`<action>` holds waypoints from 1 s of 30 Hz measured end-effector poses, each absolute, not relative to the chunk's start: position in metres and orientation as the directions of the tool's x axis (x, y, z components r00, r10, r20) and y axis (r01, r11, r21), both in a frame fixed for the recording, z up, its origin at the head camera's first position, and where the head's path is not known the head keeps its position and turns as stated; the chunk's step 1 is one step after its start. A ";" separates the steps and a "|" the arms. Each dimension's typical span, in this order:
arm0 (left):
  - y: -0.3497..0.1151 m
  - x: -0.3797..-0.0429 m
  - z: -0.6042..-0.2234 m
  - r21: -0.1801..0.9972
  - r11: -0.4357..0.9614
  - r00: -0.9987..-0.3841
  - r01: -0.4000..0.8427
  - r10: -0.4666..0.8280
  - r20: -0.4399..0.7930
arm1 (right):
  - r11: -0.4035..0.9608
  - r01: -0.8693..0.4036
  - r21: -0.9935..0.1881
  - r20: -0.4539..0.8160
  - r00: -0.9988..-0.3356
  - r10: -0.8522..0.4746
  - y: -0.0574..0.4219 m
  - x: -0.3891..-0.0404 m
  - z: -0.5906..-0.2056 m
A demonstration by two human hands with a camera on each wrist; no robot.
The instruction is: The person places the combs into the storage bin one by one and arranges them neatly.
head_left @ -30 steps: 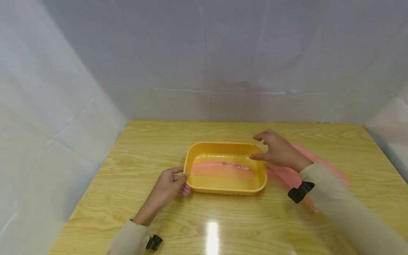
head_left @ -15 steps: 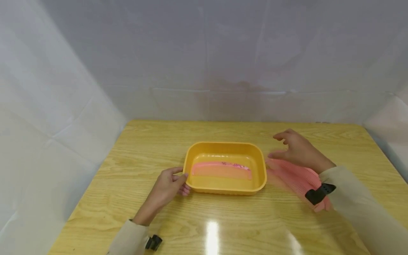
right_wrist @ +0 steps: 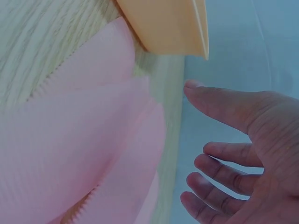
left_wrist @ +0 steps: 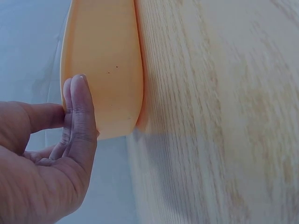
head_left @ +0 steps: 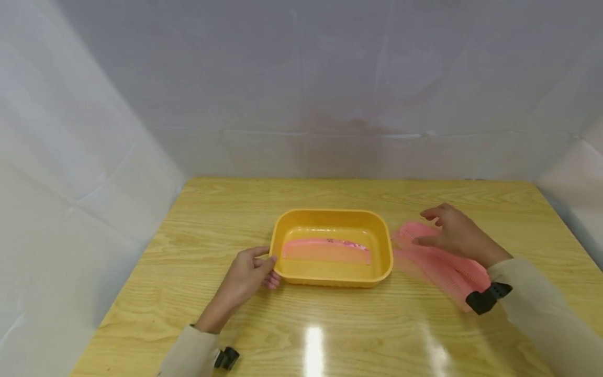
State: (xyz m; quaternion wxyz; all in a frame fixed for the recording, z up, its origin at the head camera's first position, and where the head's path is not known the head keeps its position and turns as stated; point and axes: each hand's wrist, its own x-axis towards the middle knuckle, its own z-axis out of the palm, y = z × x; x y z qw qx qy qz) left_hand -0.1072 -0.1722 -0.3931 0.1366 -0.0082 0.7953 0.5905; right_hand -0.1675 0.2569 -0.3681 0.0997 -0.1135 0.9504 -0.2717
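A yellow plastic basin point(head_left: 330, 283) stands mid-table with one pink comb point(head_left: 325, 252) lying inside, its spine printed with a floral pattern at one end. My left hand point(head_left: 247, 275) pinches the basin's left rim, thumb on top and fingers against the outer wall, which the left wrist view shows too point(left_wrist: 110, 56). To the basin's right, several pink combs point(head_left: 431, 264) overlap in a fanned pile. Over that pile is my right hand point(head_left: 454, 235), fingers loosely bent and thumb apart, holding nothing. In the right wrist view a gap shows between its fingertips point(right_wrist: 210, 179) and the combs point(right_wrist: 65, 130).
The wooden table point(head_left: 202, 209) is enclosed by pale sheeting point(head_left: 301, 94) at the back and sides. Both wrists carry black straps point(head_left: 487, 298) over beige sleeves. Light reflects off the table's front.
My right hand has moved right, from over the basin's right rim to above the comb pile. The combs there have shifted closer together. My left hand stays on the rim.
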 end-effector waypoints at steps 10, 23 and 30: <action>-0.171 -0.107 -0.391 0.940 0.295 -0.963 -0.172 0.149 -0.223 | 0.820 -0.129 -0.558 -0.149 -0.956 -0.252 0.273 -0.160 -0.376; -0.171 -0.108 -0.391 0.937 0.298 -0.962 -0.184 0.142 -0.235 | 0.821 -0.122 -0.558 -0.144 -0.960 -0.240 0.292 -0.149 -0.389; -0.171 -0.108 -0.394 0.934 0.301 -0.961 -0.191 0.135 -0.240 | 0.827 -0.115 -0.551 -0.151 -0.960 -0.235 0.299 -0.145 -0.395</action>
